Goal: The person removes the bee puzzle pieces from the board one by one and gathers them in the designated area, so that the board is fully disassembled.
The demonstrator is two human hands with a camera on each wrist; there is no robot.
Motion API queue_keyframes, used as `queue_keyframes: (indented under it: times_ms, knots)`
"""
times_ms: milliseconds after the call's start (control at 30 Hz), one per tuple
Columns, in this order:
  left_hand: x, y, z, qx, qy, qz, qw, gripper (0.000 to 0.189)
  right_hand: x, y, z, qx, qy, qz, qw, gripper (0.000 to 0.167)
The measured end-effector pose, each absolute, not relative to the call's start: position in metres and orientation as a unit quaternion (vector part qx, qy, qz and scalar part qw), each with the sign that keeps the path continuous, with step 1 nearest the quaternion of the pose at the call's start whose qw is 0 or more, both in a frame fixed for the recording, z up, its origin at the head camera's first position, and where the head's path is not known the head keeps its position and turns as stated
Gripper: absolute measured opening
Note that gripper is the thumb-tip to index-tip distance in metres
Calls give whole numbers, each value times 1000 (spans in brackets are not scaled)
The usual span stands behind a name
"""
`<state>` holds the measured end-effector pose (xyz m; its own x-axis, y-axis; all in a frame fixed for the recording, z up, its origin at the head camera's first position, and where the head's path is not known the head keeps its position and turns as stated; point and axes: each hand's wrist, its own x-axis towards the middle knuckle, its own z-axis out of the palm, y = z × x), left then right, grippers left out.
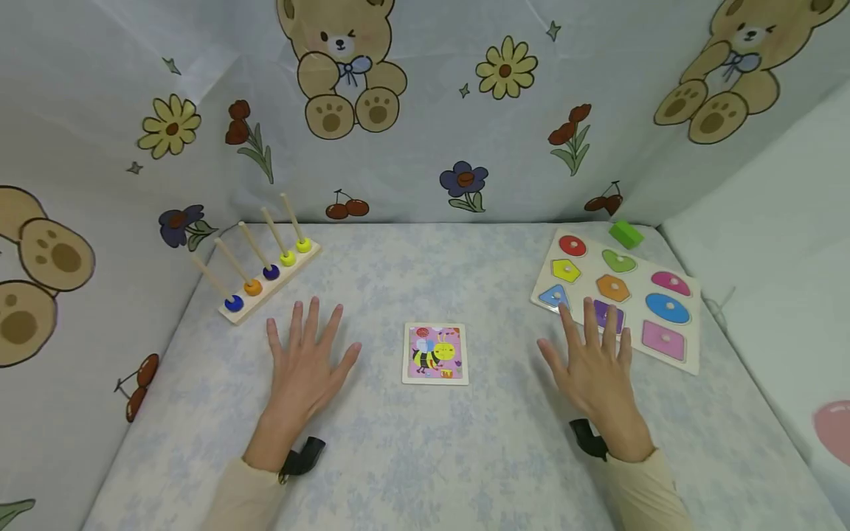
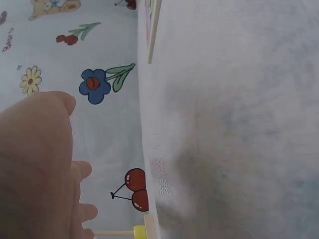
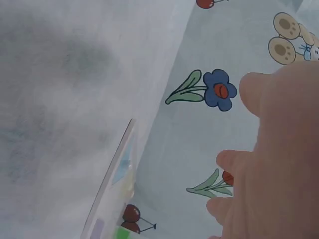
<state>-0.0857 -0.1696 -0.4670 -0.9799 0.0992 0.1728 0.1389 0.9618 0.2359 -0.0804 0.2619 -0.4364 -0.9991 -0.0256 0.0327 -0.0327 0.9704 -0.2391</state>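
My left hand [image 1: 303,376] is held palm down with its fingers spread, just right of a wooden peg stand [image 1: 255,299]. That stand has several upright pegs with blue, orange and yellow beads at their bases. Fingers also spread, my right hand [image 1: 598,376] is near the lower edge of a shape board [image 1: 690,324], its fingertips overlapping that edge in the head view. Coloured knobbed shapes fill the board. Between the hands lies a small square bee puzzle [image 1: 434,354] in a white frame. Neither hand holds anything.
A green block [image 1: 626,234] sits at the back right, by the board's far edge. The pale mottled tabletop [image 1: 425,457] meets a curtain [image 1: 425,147] printed with bears and flowers at the back and left. A white wall [image 1: 777,243] stands on the right.
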Motion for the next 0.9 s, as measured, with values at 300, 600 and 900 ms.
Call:
queue_keyframes:
  times_ms: [300,600,900]
  knots:
    - [-102,-154,-458,-89,-975,-199,34,77,-104,246,-426,80,-982,166,49,75]
    - [-113,-137,-456,-131,-934,-333,5,74,-127,221,-425,147,-950,269,56,66]
    - [-111,-116,-472,-117,-896,-421,-81,88,-144,186,-433,172,-937,304,-8,60]
